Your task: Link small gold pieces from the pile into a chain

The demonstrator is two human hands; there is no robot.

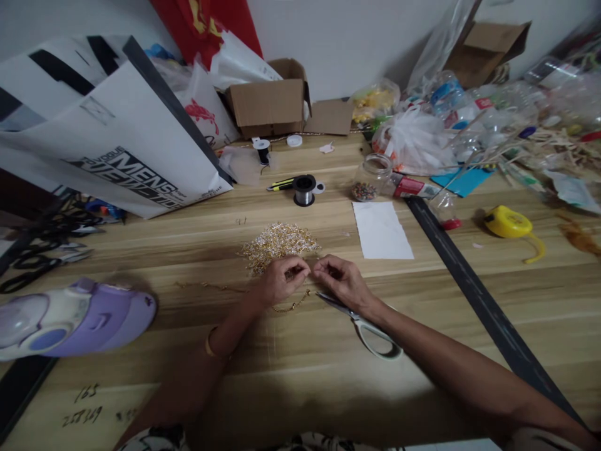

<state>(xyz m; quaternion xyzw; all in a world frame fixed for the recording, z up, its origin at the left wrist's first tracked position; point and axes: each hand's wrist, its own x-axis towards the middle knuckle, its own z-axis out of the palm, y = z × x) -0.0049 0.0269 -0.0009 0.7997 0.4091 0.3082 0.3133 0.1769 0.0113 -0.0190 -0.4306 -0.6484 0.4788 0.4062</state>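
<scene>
Curving beneath the left hand [280,280] lies a gold chain [292,306].

A wooden table [291,382] is shown, with numbers [84,406] pencilled near its front left corner. A large white shopping bag [126,131] is laid at the left rear, and an open cardboard box [267,103] is set against the wall beside it. A spool of wire [304,189], a glass jar [370,177] of beads and a white sheet [381,230] are placed mid-table. A long black strip [474,288] is laid diagonally at the right, with a yellow tape measure [509,223] beyond it. A purple device [79,316] is seen at the left edge.
</scene>
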